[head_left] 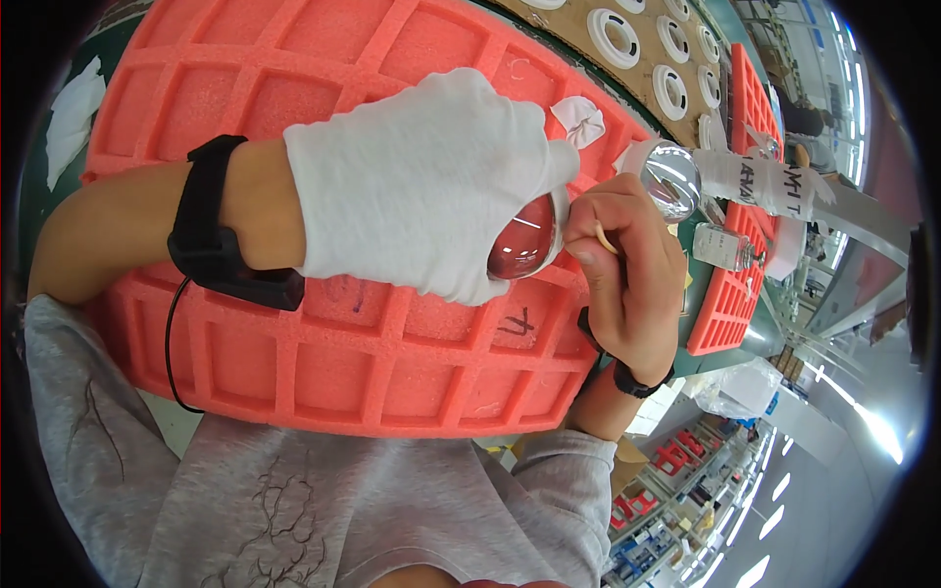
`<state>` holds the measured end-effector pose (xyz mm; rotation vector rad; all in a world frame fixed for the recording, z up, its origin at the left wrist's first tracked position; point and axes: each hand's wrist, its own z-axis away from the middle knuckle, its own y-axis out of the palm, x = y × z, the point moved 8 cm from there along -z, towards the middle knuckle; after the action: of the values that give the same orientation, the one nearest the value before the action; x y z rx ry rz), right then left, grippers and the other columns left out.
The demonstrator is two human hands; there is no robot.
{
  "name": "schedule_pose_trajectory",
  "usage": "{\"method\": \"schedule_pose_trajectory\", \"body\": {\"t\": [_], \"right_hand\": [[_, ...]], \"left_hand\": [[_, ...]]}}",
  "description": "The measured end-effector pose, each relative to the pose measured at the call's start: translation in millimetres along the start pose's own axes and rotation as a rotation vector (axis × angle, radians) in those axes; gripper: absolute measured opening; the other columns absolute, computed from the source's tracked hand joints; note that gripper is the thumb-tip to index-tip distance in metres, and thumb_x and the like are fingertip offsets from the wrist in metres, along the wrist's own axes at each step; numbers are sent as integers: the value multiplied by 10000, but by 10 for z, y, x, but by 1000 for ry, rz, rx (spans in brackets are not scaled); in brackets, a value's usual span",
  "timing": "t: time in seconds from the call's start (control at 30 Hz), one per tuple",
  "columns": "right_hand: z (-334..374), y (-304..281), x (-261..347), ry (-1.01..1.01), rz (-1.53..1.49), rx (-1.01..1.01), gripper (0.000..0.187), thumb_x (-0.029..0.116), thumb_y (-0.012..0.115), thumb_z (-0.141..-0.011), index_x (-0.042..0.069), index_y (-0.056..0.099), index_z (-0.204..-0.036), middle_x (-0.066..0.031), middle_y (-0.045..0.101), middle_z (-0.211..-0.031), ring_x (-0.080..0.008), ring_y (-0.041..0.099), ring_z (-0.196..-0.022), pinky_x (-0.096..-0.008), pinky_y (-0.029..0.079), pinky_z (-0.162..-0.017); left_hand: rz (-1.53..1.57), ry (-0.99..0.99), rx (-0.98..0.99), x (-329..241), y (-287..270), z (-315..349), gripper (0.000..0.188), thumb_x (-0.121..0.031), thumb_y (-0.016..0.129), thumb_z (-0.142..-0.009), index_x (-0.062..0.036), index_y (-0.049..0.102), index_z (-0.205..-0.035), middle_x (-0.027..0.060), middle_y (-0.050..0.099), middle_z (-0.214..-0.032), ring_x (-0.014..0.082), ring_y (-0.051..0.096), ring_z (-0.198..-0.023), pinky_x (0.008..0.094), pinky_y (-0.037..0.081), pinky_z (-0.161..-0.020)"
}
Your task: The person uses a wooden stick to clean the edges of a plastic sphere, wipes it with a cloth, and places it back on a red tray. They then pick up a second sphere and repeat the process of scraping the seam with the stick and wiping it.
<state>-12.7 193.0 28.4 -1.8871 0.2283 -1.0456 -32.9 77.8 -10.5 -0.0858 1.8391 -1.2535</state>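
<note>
Over the red foam tray (323, 372) — gloved left hand (421, 186) cups a lens (521, 247), right hand (632, 274) pinches a stick (606, 238).

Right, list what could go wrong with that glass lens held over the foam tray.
1. The left hand, in a white cloth glove, holds the round clear glass lens above the orange foam grid tray; smooth glass on cloth could slip and drop.
2. The bare right hand presses a thin pale stick at the lens edge; its fingers might smudge the glass.
3. The small clear glass bottle stands close beside that hand and might be knocked over.
</note>
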Motion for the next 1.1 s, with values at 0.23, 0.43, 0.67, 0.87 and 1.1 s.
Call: {"method": "schedule_pose_trajectory", "body": {"t": [0.23, 0.43, 0.67, 0.87, 1.1], "right_hand": [[79, -13, -177, 50, -324, -77, 143, 31, 707, -909, -5, 589, -981, -107, 626, -874, -228, 620, -693, -299, 496, -633], [103, -82, -212, 61, -268, 2, 99, 67, 670, -954, -5, 606, -976, -97, 637, -866, -205, 619, -703, -284, 488, -657], [93, -152, -216, 110, -309, -90, 76, 41, 590, -997, -19, 628, -1023, -83, 642, -859, -164, 606, -686, -269, 475, -635], [202, -175, -237, 238, -628, -243, 199, 42, 494, -1036, -44, 552, -1205, -110, 618, -821, -63, 442, -612, -226, 358, -567], [231, -110, -334, 239, -732, -195, 298, 11, 475, -1015, -43, 512, -1305, -165, 649, -841, -69, 469, -563, -238, 378, -521]], "left_hand": [[1, 26, -35, 12, 11, 3, 510, -292, 847, -705, -95, 615, -1114, 122, 594, -984, 354, 582, -943, 466, 472, -826], [-36, 98, -42, -31, -3, 19, 566, -287, 857, -698, -88, 604, -1163, 122, 601, -1030, 354, 580, -973, 460, 471, -857], [-33, 128, -52, -43, -78, 3, 648, -291, 866, -691, -80, 581, -1234, 127, 597, -1074, 357, 563, -1026, 457, 464, -902], [264, 306, -29, 31, -27, 8, 687, -292, 869, -689, -71, 572, -1268, 135, 593, -1146, 364, 551, -1076, 465, 456, -929], [265, 281, -21, -22, -22, -47, 609, -308, 888, -680, -88, 631, -1186, 128, 573, -1125, 363, 544, -1056, 459, 449, -936]]}}
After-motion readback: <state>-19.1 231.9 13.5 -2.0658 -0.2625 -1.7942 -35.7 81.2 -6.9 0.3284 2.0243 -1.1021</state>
